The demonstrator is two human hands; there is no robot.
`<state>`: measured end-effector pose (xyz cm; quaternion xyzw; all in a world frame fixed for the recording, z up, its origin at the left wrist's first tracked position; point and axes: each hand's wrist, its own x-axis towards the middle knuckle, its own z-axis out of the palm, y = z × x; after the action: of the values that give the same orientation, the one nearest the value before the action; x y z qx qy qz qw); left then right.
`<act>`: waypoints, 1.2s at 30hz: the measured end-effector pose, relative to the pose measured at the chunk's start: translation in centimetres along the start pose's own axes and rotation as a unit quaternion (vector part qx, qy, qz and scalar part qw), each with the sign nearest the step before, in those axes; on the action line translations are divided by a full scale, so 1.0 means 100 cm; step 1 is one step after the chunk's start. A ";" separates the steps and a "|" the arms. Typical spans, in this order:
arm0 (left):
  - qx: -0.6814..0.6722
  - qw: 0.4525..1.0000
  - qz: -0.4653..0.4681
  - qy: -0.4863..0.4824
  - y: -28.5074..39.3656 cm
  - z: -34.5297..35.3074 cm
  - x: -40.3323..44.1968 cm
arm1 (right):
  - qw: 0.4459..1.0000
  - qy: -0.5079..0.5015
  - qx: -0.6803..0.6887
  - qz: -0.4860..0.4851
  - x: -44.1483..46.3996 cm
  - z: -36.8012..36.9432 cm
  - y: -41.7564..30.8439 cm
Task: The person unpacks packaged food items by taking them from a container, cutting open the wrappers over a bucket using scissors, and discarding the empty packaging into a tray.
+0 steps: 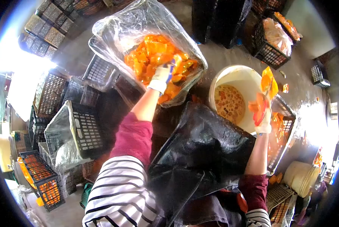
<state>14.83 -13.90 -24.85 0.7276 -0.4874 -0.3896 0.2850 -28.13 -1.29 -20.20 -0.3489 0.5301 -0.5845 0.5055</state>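
My left hand [163, 75], in a white and blue glove, reaches into a plastic-lined crate [120, 36] among orange pieces [154, 47]. Its fingers are partly hidden, and their grip is unclear. On the right, my right hand [263, 119], in a glove with a red palm or fingers, is closed around orange pieces [268, 81] and what looks like a thin tool, blurred by motion. It is beside the right rim of a white tub [219, 73] with orange bits in murky liquid. A black apron or sheet [211, 136] lies between my arms.
A crate with orange pieces [277, 125] stands right of the tub. Black crates [88, 128] are stacked at the left. Another crate with a plastic bag [277, 38] stands at the upper right, and a pale bucket [300, 176] lies at the lower right.
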 end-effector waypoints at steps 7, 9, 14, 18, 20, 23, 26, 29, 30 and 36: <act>-0.569 0.819 0.004 -0.078 0.030 -0.049 -0.050 | 0.999 0.026 0.035 0.011 -0.018 0.025 -0.017; -0.602 0.795 0.033 -0.063 0.030 -0.049 -0.050 | 0.997 0.019 0.044 0.056 -0.008 0.013 0.000; -0.353 0.926 0.109 0.071 0.061 -0.043 -0.076 | 0.998 0.006 0.027 0.049 -0.007 0.007 0.012; -0.169 0.944 0.280 0.052 0.047 -0.027 -0.043 | 0.995 0.013 0.079 0.064 -0.021 0.019 0.002; -0.276 0.917 0.289 -0.020 0.065 -0.012 -0.035 | 0.994 0.016 0.085 0.073 -0.018 0.019 0.008; -0.458 0.867 0.135 -0.141 0.143 0.020 -0.072 | 0.989 0.036 0.128 0.064 -0.026 0.034 -0.009; -0.444 0.845 0.160 -0.254 0.203 0.080 -0.106 | 0.988 -0.030 0.129 0.081 0.001 0.013 0.031; -0.402 0.768 0.295 -0.402 0.257 0.160 -0.138 | 0.972 -0.014 0.231 0.040 0.007 0.020 0.032; -0.370 0.782 0.279 -0.417 0.271 0.193 -0.154 | 0.961 -0.029 0.273 -0.018 0.005 0.016 0.031; -0.242 0.783 0.155 -0.552 0.290 0.342 -0.259 | 0.930 0.038 0.364 0.012 0.013 0.004 0.029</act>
<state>-33.96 -1.48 -12.59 0.2098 -0.5577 -0.7802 0.1904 -27.43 -2.41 -23.08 -0.1121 0.3037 -0.7441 0.5845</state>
